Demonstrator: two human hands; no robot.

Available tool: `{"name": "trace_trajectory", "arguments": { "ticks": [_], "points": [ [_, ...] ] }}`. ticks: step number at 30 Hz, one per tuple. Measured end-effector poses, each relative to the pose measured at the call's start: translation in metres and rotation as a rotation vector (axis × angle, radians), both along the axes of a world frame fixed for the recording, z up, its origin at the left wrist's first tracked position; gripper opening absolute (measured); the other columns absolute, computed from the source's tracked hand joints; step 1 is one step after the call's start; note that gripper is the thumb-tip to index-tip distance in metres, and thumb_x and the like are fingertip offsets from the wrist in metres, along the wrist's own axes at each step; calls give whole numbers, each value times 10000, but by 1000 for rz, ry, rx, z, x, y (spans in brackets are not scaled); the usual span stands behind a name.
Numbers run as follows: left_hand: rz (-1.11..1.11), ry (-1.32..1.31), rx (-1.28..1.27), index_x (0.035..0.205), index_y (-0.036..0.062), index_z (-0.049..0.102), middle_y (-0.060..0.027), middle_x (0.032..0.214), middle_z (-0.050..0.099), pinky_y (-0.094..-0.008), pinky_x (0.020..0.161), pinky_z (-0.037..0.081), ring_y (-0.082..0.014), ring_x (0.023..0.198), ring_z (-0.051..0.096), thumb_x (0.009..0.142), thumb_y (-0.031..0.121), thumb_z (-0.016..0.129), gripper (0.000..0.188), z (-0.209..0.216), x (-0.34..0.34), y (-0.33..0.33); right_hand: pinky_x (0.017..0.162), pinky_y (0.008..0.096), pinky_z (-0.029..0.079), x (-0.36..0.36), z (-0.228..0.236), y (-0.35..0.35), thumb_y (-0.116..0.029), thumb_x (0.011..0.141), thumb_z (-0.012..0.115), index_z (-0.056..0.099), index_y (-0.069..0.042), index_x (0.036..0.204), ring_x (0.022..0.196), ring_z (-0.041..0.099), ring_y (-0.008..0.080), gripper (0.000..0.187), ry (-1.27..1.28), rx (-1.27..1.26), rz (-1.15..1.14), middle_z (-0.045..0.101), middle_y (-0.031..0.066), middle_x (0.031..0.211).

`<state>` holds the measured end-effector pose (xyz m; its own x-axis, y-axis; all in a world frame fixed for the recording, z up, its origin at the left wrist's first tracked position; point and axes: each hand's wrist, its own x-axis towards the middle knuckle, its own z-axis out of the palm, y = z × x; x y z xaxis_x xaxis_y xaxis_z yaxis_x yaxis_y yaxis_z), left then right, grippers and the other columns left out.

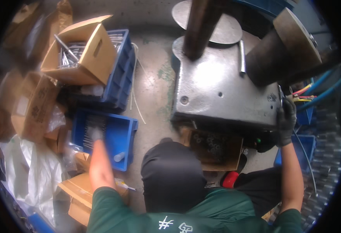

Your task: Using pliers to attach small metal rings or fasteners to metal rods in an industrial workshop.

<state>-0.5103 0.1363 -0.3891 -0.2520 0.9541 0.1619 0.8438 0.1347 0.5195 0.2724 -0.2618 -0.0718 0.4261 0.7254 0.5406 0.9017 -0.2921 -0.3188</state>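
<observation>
Among thin metal rods in the blue bin, reached with the left hand, too blurred to tell open or closed. Bent the right hand at the edge of the steel block, grip unclear. Saw silvery bars in an open carton, ring-like parts in a cardboard box.

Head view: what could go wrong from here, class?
The left hand, blurred among thin metal rods in a blue plastic bin, might scatter them or get poked. The dark-gloved right hand, at the edge of a grey metal machine top, could be pinched if anything there moves. A long metal rod slants up from an open brown cardboard box and might fall out if bumped.
</observation>
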Motion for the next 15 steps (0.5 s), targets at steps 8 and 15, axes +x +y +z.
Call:
{"name": "trace_trajectory", "arguments": {
  "ticks": [8,15],
  "points": [
    [-136,-856,53,1399,-49,530,-173,1389,579,-345,1027,523,-235,1217,594,976,11,656,446,92,125,-17,983,397,527,-9,9,1,-57,903,713,681,7,1211,1091,671,305,317,80,197,-42,684,168,1172],
    [-771,-755,340,1226,7,603,-83,1184,653,-316,948,542,-171,1060,629,1008,105,677,251,291,247,-72,922,442,552,-8,8,4,-46,801,727,709,-21,1094,995,682,375,294,-23,209,-38,707,180,1067]
  ]
}}
